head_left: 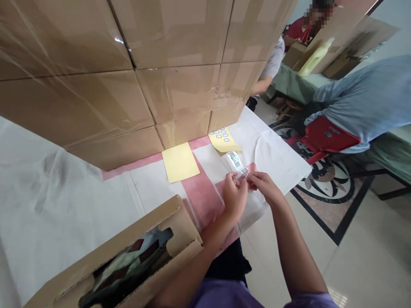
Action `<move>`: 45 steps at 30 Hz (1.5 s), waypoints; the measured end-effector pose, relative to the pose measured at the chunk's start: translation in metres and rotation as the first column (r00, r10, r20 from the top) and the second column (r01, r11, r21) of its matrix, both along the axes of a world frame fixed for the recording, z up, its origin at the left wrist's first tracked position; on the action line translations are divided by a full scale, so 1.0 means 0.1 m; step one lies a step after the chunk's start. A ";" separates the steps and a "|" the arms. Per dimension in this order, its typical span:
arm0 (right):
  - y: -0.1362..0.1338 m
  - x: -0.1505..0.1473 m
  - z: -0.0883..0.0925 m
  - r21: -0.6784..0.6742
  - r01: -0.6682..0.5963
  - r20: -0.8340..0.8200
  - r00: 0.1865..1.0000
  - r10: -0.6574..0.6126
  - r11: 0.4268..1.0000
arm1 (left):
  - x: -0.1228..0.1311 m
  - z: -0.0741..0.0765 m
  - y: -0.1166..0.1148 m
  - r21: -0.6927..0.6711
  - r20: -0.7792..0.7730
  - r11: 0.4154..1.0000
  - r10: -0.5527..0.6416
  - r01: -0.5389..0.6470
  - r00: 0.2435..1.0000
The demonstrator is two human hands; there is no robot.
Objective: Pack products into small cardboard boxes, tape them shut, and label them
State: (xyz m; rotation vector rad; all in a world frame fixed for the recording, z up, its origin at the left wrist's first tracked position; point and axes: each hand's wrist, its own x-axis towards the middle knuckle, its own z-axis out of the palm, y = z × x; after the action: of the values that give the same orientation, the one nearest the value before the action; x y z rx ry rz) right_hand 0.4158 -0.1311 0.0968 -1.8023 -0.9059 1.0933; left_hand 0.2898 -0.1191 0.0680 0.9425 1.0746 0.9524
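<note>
My left hand [234, 194] and my right hand [261, 184] meet near the table's right edge, fingers pinched together on a small white device [235, 164] with a little screen. The device's near end sits between both sets of fingertips. Just beyond it lies a yellow sheet with several small blue-edged stickers [223, 139]. A plain yellow sheet [180, 162] lies to the left on a pink strip [201, 192] of the white table cover [48, 205].
A wall of taped cardboard cartons [128, 77] stands across the back of the table. An open carton with dark contents [128, 265] sits at the near left. To the right, other people sit by a red chair [324, 137] and a green-covered table with a yellow bottle [316, 57].
</note>
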 end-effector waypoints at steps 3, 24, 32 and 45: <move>0.00 -0.01 0.07 -0.028 -0.042 0.032 0.999 0.043 0.999 | -0.03 -0.03 0.02 0.100 -0.064 0.994 -0.034 0.040 0.997; -0.09 0.04 0.21 0.036 -0.125 -0.057 0.990 0.127 0.991 | -0.07 -0.11 0.07 0.257 -0.251 0.949 -0.115 0.180 0.961; -0.08 0.09 0.29 0.051 -0.084 -0.117 0.989 0.089 0.995 | -0.07 -0.13 0.08 0.227 -0.237 0.955 -0.134 0.189 0.962; -0.21 0.07 -0.07 -0.008 0.015 -0.229 0.973 -0.017 1.000 | -0.06 -0.14 0.10 0.244 -0.284 0.953 -0.109 0.182 0.953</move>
State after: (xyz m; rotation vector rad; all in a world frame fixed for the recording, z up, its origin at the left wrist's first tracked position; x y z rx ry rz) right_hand 0.4228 -0.1519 0.0893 -1.6444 -0.7486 1.2653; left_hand 0.2843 -0.1095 0.0538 1.3881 1.0985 0.8764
